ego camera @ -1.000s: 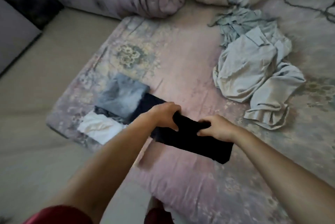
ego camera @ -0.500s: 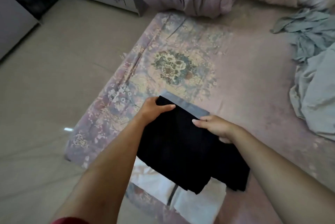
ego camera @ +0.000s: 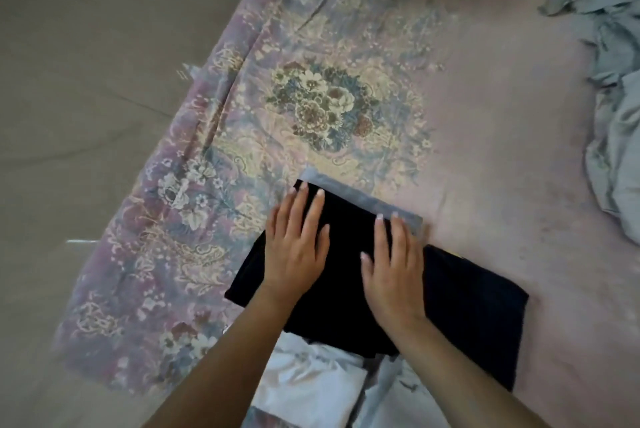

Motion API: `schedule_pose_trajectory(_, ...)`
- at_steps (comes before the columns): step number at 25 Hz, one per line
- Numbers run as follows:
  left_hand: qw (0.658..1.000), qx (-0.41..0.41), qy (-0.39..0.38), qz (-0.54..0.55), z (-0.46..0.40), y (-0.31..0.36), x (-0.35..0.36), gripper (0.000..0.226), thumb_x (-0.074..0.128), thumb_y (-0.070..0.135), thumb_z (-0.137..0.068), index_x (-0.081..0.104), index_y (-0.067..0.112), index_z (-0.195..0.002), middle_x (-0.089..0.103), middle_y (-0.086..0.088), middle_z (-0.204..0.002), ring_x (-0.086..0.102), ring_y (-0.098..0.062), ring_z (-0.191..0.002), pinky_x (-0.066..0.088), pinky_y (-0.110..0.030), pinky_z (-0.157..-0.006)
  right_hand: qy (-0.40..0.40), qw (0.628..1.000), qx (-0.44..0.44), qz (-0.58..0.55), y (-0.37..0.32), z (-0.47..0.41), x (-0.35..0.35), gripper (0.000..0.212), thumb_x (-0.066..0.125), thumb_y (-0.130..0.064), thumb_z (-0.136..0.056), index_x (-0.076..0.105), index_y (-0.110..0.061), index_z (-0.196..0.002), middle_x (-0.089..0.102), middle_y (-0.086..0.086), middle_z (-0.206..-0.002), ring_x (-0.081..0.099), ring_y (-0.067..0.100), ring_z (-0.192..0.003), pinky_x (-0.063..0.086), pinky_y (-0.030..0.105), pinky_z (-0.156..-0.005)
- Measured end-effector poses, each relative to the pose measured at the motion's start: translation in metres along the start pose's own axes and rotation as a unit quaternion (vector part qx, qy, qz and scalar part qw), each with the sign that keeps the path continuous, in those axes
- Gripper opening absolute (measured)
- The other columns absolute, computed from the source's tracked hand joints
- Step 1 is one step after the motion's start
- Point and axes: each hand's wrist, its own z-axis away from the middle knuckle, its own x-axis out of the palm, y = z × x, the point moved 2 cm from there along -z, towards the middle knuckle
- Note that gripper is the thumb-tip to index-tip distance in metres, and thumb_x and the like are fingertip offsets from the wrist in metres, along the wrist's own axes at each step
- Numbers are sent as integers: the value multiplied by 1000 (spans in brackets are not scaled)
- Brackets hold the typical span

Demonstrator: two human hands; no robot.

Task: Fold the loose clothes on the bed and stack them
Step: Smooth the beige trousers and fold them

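1. Against the frame half a second before: the left hand point(ego camera: 296, 247) and right hand point(ego camera: 393, 268) no longer hold the folded black cloth garment point(ego camera: 467, 306) by its far edge. Both now lie palm down on top of it, fingers straight and together, pressing it flat; neither grip is curled round anything.
2. The black garment rests on the stack at the near edge of the bed with the pink floral bedspread point(ego camera: 346, 108). Its right part reaches past the stack onto the bedspread.
3. A folded grey-blue garment point(ego camera: 367, 200) lies under the black garment; only a strip shows along the far edge, just beyond the fingertips.
4. Folded white cloth point(ego camera: 311, 379) shows from beneath the near edge of the black garment, partly hidden by the forearms.
5. A loose heap of pale grey-green clothes point(ego camera: 616, 115) lies well to the right of the black garment, unfolded.
6. Beige floor point(ego camera: 86, 81) lies left of the bed.
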Motion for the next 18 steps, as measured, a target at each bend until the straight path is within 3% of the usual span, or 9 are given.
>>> schedule_pose_trajectory(2,987,147,-48,-53,29,2,8,51,42,35,-96,39,17,-144,34,-13,-151,31,-31,-140,25,-51,-113,-63,997,-38,-14,-21,39,15,66,42,-40,-88,34,-5,-143,32,22,-149,29,36,-138,27,55,-109)
schedule_pose_trajectory(4,965,208,-109,-119,43,-14,25,53,38,41,-95,38,22,-145,30,-10,-153,26,-31,-141,19,-55,-113,-158,987,-26,-2,-24,47,35,75,35,-55,-84,32,-12,-146,28,17,-153,25,34,-141,20,59,-110)
schedule_pose_trajectory(6,952,205,-151,-171,39,-29,47,54,34,44,-94,41,24,-143,32,-9,-151,26,-31,-140,18,-57,-110,-203,978,-9,46,-9,33,58,84,21,-70,-83,10,-22,-151,7,11,-159,6,29,-146,5,63,-112)
schedule_pose_trajectory(8,952,170,-185,-175,30,-34,64,55,30,44,-93,38,25,-144,30,-7,-152,23,-30,-139,13,-57,-109,-244,968,-14,61,5,17,79,85,6,-75,-80,-33,-29,-139,-38,3,-149,-35,21,-137,-20,60,-107)
schedule_pose_trajectory(10,951,153,-201,-180,26,-34,74,56,27,45,-92,32,25,-144,24,-5,-153,22,-29,-140,9,-57,-110,-269,961,-23,66,11,11,90,83,5,-75,-80,-47,-30,-127,-54,-1,-136,-49,17,-127,-32,55,-100)
schedule_pose_trajectory(12,942,146,-227,-202,25,-29,67,56,25,46,-93,29,25,-145,21,-6,-153,26,-30,-140,12,-58,-112,-286,957,-38,33,11,10,79,81,14,-70,-87,-43,-33,-131,-54,-4,-137,-49,14,-127,-33,53,-99)
schedule_pose_trajectory(14,926,135,-259,-238,18,-17,49,55,28,46,-95,30,24,-145,22,-8,-153,28,-32,-140,17,-59,-111,-272,960,-67,2,19,8,55,73,23,-57,-96,-24,-31,-145,-38,-6,-149,-37,12,-136,-22,51,-108)
schedule_pose_trajectory(16,921,117,-274,-250,5,11,29,55,43,43,-95,37,20,-144,32,-12,-151,32,-33,-139,21,-59,-110,-251,964,-82,-12,42,4,22,63,27,-45,-100,-6,-28,-151,-16,-4,-159,-19,12,-144,-8,45,-115)
schedule_pose_trajectory(18,925,119,-274,-236,-10,61,16,53,54,39,-92,50,13,-138,41,-15,-146,39,-31,-135,28,-55,-111,-241,968,-61,-14,82,7,-16,61,29,-40,-100,0,-25,-152,-8,-2,-160,-10,14,-146,-1,43,-117)
